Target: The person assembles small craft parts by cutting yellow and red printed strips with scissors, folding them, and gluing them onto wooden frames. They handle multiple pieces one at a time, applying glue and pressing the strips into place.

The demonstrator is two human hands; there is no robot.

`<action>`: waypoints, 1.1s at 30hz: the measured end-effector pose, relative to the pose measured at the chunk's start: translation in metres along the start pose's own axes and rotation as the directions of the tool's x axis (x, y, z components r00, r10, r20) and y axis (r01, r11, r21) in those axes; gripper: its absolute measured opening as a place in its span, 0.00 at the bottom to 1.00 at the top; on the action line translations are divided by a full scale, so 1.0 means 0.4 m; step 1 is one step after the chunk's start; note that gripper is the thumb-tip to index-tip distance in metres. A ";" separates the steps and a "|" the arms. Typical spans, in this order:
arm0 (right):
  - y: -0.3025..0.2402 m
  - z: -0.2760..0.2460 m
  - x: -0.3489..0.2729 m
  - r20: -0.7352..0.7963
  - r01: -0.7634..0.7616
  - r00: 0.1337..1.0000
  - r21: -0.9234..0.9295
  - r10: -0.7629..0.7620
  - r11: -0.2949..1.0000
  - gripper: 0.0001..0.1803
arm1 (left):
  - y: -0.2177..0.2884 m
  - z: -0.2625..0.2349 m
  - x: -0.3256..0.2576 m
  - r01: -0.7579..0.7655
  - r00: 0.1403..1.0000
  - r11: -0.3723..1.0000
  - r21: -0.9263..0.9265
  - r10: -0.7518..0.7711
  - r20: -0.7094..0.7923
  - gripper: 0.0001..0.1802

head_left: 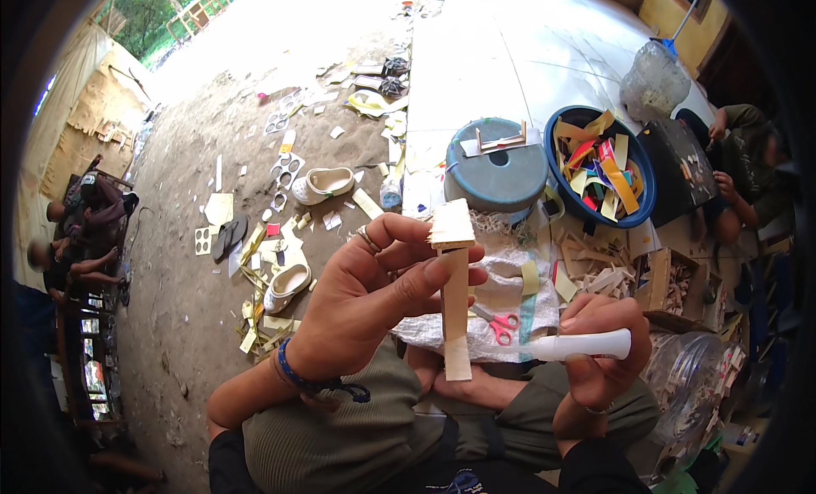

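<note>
My left hand (374,290) pinches a small wooden piece (456,316), a narrow pale upright strip with a wider, rough-edged block across its top. A bracelet and a ring show on that arm and hand. In my right hand (603,350) is a white glue bottle (586,345), lying almost level, its thin nozzle pointing left toward the strip. A gap separates the nozzle from the wood. Below and between the hands, pink-handled scissors (503,327) lie on a white woven sack (425,334).
Ahead stands an upturned grey-blue tub (497,184) with a small wooden frame on it. Beside it is a blue basin (557,184) of coloured scraps. Wood pieces fill a box (654,282) at right. Clogs (325,185) and paper scraps litter the ground; people sit at both sides.
</note>
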State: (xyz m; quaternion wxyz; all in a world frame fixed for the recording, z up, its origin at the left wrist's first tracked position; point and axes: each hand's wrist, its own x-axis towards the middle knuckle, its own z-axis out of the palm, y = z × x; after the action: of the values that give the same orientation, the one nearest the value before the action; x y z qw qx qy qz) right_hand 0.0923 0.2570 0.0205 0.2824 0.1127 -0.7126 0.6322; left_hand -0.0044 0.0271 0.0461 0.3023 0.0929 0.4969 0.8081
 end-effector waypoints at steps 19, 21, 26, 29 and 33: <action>0.001 0.014 -0.003 0.005 -0.054 0.999 -0.040 0.054 0.998 0.18 | 0.006 0.006 0.001 0.023 0.998 0.998 -0.055 -0.020 0.058 0.16; 0.002 0.013 -0.005 -0.015 -0.081 0.997 -0.036 0.080 0.996 0.18 | 0.007 0.006 0.001 0.048 0.998 0.998 -0.031 -0.046 0.044 0.17; -0.001 0.007 -0.003 -0.027 -0.095 0.995 -0.096 0.092 0.991 0.17 | 0.009 0.003 0.004 0.057 0.997 0.998 -0.031 -0.055 0.044 0.18; 0.000 0.003 -0.003 -0.050 -0.149 0.988 0.003 0.149 0.989 0.18 | 0.009 0.002 0.002 0.047 0.998 0.998 -0.035 -0.045 0.038 0.18; 0.022 -0.001 -0.002 -0.141 -0.074 0.988 -0.062 0.064 0.995 0.20 | 0.014 -0.004 0.001 0.048 0.999 0.998 -0.035 -0.047 0.024 0.17</action>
State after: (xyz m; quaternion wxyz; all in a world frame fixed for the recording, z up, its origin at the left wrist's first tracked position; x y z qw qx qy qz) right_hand 0.0882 0.2588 0.0127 0.3127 0.0343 -0.7155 0.6238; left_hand -0.0077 0.0244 0.0501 0.3289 0.0852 0.4811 0.8081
